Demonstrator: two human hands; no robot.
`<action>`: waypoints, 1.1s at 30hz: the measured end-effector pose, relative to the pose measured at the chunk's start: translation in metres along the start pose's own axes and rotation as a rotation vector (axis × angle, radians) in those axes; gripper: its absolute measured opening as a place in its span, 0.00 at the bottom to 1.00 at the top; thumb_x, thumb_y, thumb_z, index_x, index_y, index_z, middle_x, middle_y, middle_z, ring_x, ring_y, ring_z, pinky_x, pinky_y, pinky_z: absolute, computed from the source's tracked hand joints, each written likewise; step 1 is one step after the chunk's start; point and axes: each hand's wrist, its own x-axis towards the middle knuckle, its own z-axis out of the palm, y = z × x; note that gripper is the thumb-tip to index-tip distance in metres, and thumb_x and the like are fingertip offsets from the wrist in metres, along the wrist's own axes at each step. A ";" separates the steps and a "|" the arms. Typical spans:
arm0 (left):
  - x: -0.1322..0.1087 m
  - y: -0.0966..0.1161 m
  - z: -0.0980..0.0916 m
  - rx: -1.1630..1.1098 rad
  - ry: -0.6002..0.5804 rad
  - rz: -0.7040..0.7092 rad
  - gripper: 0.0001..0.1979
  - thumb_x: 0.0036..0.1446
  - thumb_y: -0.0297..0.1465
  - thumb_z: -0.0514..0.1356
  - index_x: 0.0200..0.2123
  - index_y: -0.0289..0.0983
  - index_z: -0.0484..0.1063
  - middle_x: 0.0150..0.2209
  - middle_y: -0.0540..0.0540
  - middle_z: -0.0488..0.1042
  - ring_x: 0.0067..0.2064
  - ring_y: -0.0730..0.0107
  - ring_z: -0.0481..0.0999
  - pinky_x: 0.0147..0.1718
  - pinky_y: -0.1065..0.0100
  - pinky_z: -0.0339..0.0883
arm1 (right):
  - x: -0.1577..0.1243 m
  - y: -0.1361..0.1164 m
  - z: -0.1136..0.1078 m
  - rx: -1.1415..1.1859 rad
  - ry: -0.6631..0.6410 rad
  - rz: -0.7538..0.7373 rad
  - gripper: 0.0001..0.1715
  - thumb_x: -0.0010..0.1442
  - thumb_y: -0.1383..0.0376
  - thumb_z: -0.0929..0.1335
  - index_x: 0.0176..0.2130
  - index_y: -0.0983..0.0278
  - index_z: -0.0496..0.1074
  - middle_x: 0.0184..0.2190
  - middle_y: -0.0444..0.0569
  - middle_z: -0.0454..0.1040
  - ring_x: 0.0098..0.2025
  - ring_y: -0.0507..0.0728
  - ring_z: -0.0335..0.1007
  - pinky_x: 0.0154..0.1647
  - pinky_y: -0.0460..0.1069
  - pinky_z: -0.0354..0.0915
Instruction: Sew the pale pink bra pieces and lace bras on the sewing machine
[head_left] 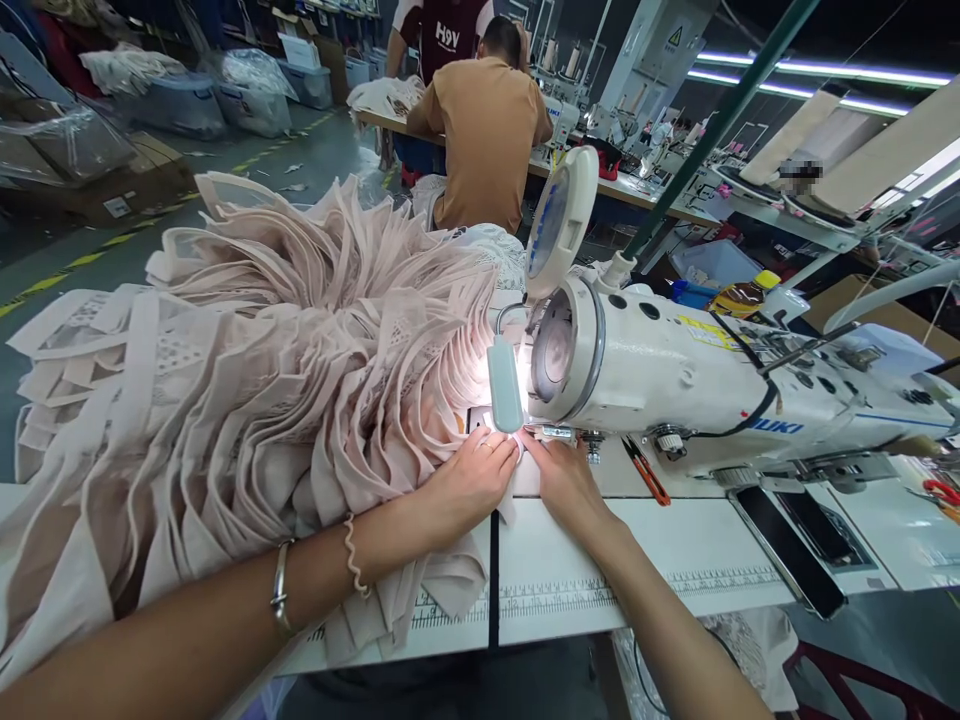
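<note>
Both hands work close together under the lit head of a white sewing machine. My left hand, fingers pressed together, holds down a piece of pale pink fabric near the needle area. From the other side, the fingers of my right hand pinch the edge of the same piece. A grey-green lamp cover hides the needle and part of the fabric. A big heap of joined pale pink fabric pieces lies left of the machine, against my left forearm.
Orange-handled snips and a black phone lie right of my right hand. A printed ruler runs along the table's front edge. A co-worker in a brown shirt sits ahead. Plastic bins stand at the far left.
</note>
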 end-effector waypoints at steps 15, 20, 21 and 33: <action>-0.002 -0.027 -0.004 -0.073 0.028 0.066 0.13 0.66 0.17 0.50 0.31 0.34 0.68 0.32 0.45 0.72 0.35 0.65 0.70 0.40 0.64 0.61 | -0.007 0.010 0.016 0.348 0.264 -0.016 0.32 0.59 0.77 0.57 0.47 0.55 0.80 0.43 0.47 0.80 0.45 0.56 0.76 0.49 0.52 0.73; -0.004 -0.033 -0.005 -0.114 0.080 0.077 0.09 0.66 0.18 0.52 0.40 0.32 0.71 0.38 0.44 0.75 0.38 0.64 0.70 0.42 0.64 0.60 | -0.010 0.007 0.014 0.337 0.274 -0.059 0.29 0.61 0.77 0.58 0.46 0.57 0.80 0.49 0.49 0.80 0.49 0.56 0.76 0.53 0.54 0.72; -0.004 -0.033 -0.005 -0.114 0.087 0.077 0.09 0.67 0.18 0.52 0.41 0.32 0.71 0.39 0.44 0.75 0.39 0.64 0.70 0.43 0.63 0.60 | -0.010 0.007 0.014 0.329 0.258 -0.073 0.29 0.61 0.77 0.58 0.48 0.57 0.80 0.50 0.48 0.80 0.50 0.56 0.76 0.54 0.54 0.72; -0.001 -0.030 0.005 -0.214 -0.072 -0.092 0.09 0.69 0.24 0.52 0.46 0.36 0.70 0.38 0.45 0.68 0.41 0.63 0.65 0.42 0.64 0.60 | -0.013 0.004 0.006 0.312 0.216 -0.034 0.27 0.63 0.76 0.56 0.53 0.61 0.73 0.49 0.51 0.79 0.51 0.59 0.74 0.55 0.57 0.69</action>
